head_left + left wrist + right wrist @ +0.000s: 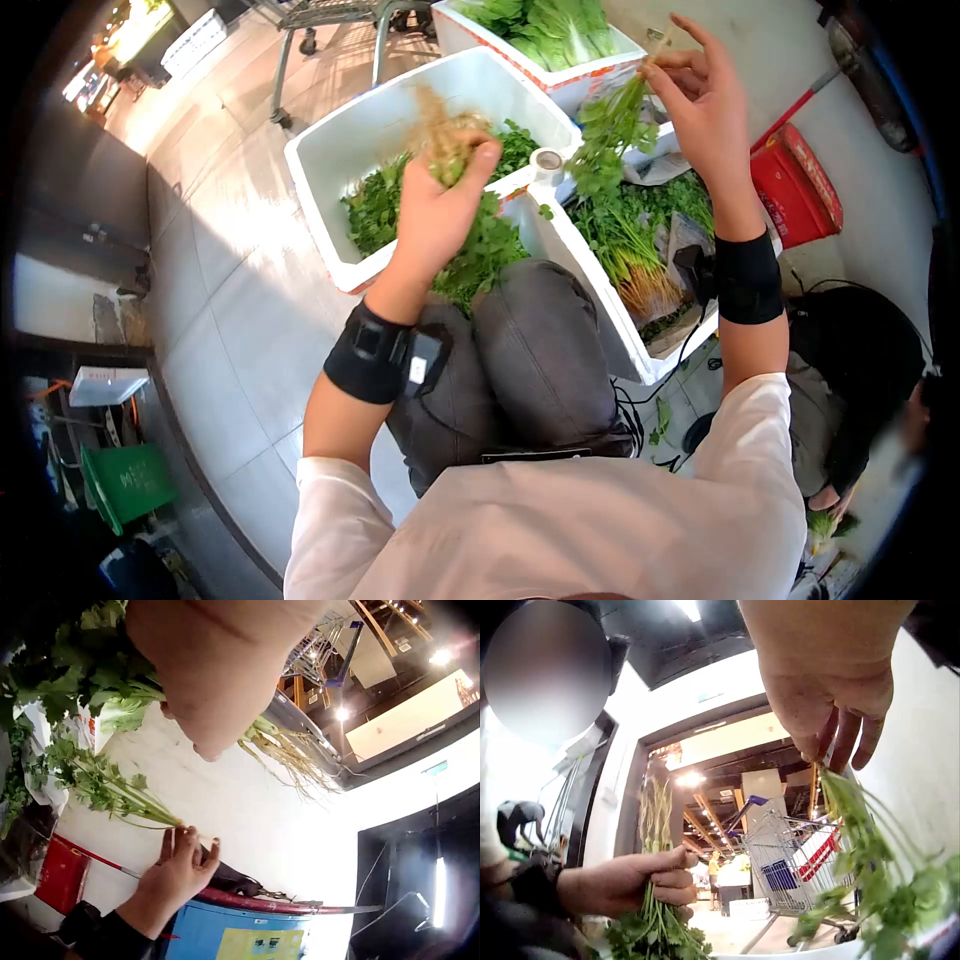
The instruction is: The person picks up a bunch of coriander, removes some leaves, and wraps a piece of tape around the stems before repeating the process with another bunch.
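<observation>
My left hand grips a bunch of coriander over the left foam box, its pale roots up and its leaves hanging down. In the right wrist view the fingers of that hand wrap round the stems. Held higher, my right hand pinches a thinner sprig of coriander at the root end between thumb and fingertips, with other fingers spread. Its leaves droop over the right foam box, where more bundled greens lie. Loose leaves also fill the bottom of the left box.
A third foam box with leafy lettuce stands behind. A shopping cart is at the back left. A red dustpan leans at the right wall. Another person's dark sleeve shows at the right.
</observation>
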Demonstrator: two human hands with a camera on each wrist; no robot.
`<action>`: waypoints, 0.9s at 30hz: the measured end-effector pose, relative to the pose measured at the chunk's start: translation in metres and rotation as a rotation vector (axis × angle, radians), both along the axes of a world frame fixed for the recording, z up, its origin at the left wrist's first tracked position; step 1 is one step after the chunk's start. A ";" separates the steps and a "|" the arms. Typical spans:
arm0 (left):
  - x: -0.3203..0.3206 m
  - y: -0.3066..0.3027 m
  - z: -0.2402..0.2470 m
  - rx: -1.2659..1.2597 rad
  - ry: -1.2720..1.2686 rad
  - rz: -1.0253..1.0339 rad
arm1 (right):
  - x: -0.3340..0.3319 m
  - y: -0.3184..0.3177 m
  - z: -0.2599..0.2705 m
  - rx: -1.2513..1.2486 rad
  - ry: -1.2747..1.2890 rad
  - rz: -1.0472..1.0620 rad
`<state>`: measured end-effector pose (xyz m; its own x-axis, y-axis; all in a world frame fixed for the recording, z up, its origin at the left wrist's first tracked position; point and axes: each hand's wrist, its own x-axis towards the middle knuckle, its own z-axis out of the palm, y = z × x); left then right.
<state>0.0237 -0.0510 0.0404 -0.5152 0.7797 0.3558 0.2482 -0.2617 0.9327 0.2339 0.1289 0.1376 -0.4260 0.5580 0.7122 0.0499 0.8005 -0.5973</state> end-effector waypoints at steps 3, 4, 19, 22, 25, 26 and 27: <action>0.006 0.005 0.005 0.060 0.018 -0.041 | -0.032 -0.041 0.011 -0.302 -0.181 0.207; 0.007 0.005 0.007 0.049 -0.005 -0.026 | -0.045 -0.050 0.010 -0.290 -0.250 0.242; -0.036 -0.002 -0.011 0.284 -0.607 0.012 | -0.117 -0.062 -0.063 0.106 -0.215 0.277; -0.038 -0.005 -0.013 0.334 -0.660 -0.048 | -0.121 -0.068 -0.068 -0.035 -0.263 0.325; -0.039 -0.007 -0.012 0.336 -0.668 -0.059 | -0.122 -0.068 -0.068 -0.095 -0.301 0.304; -0.040 -0.007 -0.011 0.335 -0.669 -0.059 | -0.122 -0.066 -0.068 -0.095 -0.301 0.305; -0.039 -0.008 -0.009 0.275 -0.585 -0.017 | -0.123 -0.064 -0.069 -0.078 -0.275 0.297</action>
<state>-0.0157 -0.0590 0.0317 -0.6729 0.7100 0.2079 -0.2872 -0.5097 0.8110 0.1114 0.0653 0.0686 -0.7451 0.4296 0.5101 -0.0108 0.7570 -0.6533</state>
